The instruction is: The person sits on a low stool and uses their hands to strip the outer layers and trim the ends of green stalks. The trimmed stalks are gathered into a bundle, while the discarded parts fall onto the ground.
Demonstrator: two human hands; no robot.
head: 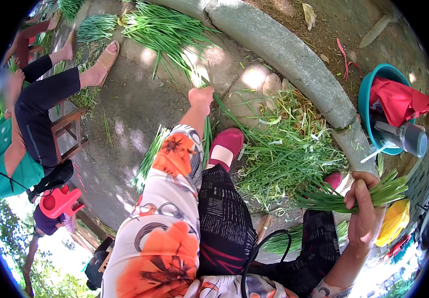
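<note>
My left hand (200,98) is closed around a few long garlic chives (199,77), their pale ends above the fist. Just beyond it, a large spread bunch of garlic chives (162,28) lies on the concrete, tied at its far left end. Over on the right, my right hand (363,208) grips a small bundle of garlic chives (387,189) between thumb and fingers. A heap of loose blades and trimmings (285,156) covers the ground between my shoes. More chives (149,160) lie left of my left leg, partly hidden by the sleeve.
A curved concrete kerb (285,48) runs along the right. Beyond it stands a teal basin (365,93) with red cloth (397,100) and a lidded cup (404,138). A yellow bag (395,223) lies near my right wrist. At left, a person sits on a wooden chair (67,126).
</note>
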